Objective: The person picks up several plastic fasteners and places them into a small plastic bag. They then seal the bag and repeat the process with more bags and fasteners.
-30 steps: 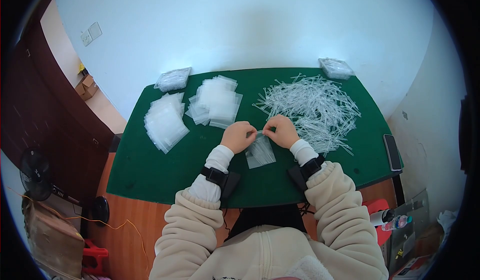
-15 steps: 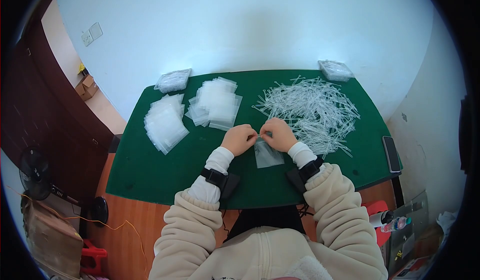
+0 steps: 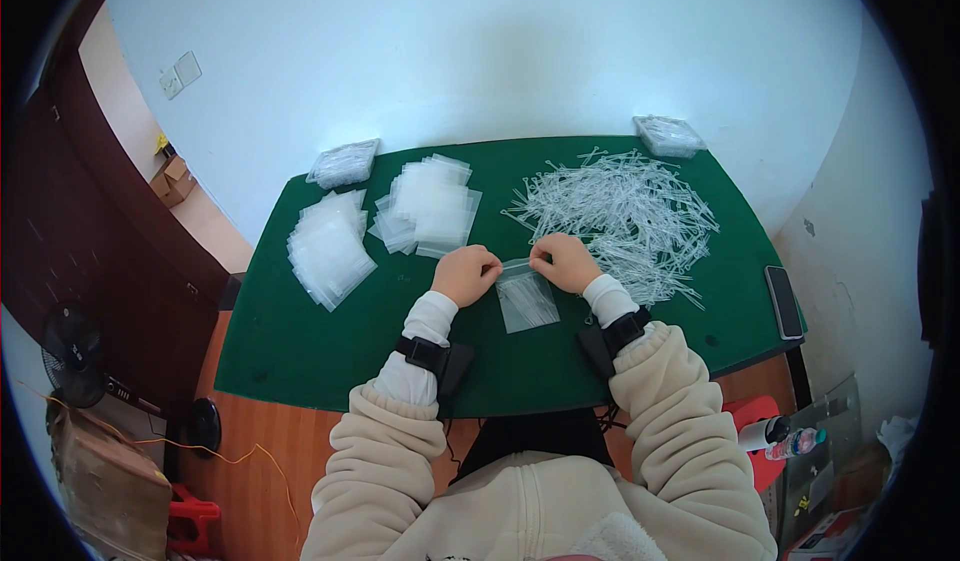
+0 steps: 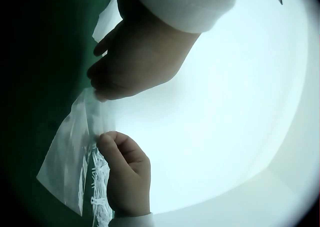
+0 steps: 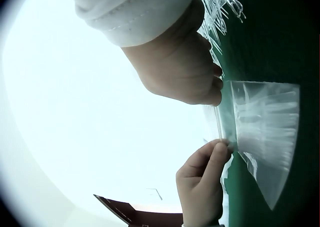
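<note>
A small clear zip bag (image 3: 528,306) with thin clear sticks inside lies in front of the person, its top edge stretched between both hands. The left hand (image 3: 466,276) pinches the top left corner; its thumb and fingertips show on the bag's strip in the right wrist view. At the top right corner, the right hand (image 3: 565,264) pinches the same strip, as the left wrist view shows. Just beyond the right hand spreads a big heap of loose clear sticks (image 3: 625,211) with looped ends.
Two fanned stacks of flat zip bags, the left stack (image 3: 330,251) and the middle stack (image 3: 430,206), lie on the green table (image 3: 300,361). Filled packs stand at the back left (image 3: 343,164) and back right (image 3: 670,137). A phone (image 3: 783,303) lies at the right edge.
The hands were close together at the bag's top edge and have moved apart to its two corners. The bag now lies spread, with the sticks inside showing clearly.
</note>
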The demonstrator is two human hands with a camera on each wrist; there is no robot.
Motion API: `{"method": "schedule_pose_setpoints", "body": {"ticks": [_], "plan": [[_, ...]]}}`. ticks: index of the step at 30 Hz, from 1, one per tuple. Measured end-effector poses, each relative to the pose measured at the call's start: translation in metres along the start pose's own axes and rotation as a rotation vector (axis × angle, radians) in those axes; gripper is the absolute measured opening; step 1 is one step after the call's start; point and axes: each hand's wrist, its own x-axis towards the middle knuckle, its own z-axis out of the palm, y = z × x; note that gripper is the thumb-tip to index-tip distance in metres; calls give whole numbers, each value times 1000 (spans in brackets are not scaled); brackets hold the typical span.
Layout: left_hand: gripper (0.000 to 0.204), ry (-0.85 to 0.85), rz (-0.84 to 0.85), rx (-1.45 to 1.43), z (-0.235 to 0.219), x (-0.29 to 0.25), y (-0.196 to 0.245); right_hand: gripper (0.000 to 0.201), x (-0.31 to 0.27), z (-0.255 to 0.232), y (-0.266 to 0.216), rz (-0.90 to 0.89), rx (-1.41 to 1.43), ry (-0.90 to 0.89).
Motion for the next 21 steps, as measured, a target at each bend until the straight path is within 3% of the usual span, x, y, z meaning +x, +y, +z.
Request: {"method": "schedule_pose_setpoints", "body": {"ticks": [5, 8, 12, 17, 21], "plan": [[13, -41, -34, -26, -4, -2, -2, 9, -1, 7, -2, -46, 32, 27], [13, -11, 122, -126, 5, 1, 1, 9, 0, 10, -10, -88, 44, 8], [13, -1, 142, -109, 11, 2, 3, 9, -1, 9, -15, -100, 45, -50], [13, -27, 131, -95, -1, 1, -1, 9, 1, 8, -3, -46, 109, -5], [13, -27, 13, -128, -11, 0, -8, 8, 0, 1, -2, 26, 134, 30]]}}
